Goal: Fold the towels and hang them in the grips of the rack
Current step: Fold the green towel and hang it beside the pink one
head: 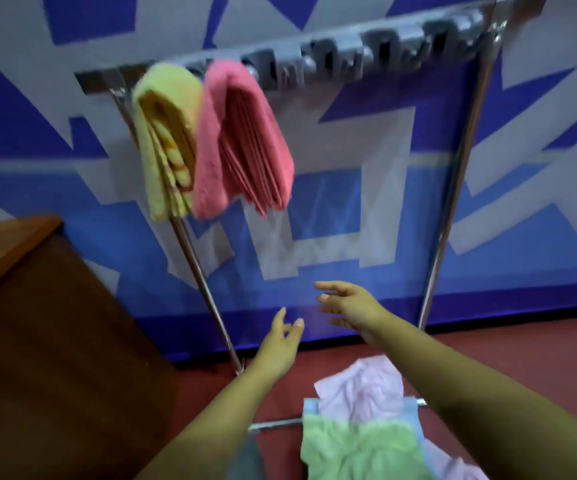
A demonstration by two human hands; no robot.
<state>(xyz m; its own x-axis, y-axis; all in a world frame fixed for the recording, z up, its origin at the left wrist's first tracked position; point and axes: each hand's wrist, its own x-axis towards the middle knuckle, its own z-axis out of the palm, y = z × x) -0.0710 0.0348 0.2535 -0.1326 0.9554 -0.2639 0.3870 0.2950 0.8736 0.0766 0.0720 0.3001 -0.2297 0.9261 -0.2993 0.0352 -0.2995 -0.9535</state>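
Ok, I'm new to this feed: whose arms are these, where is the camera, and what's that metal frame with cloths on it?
The one picture comes from a camera worn on a person's head, looking forward and down. The arms are that person's own: left hand and right hand, both bare, fingers relaxed, holding nothing. The metal frame is a towel rack with a row of grey grips along its top bar. Two folded towels hang at its left end: a yellow towel and a pink towel. Below, near the person, lie unfolded towels, a pale pink towel and a green towel among them.
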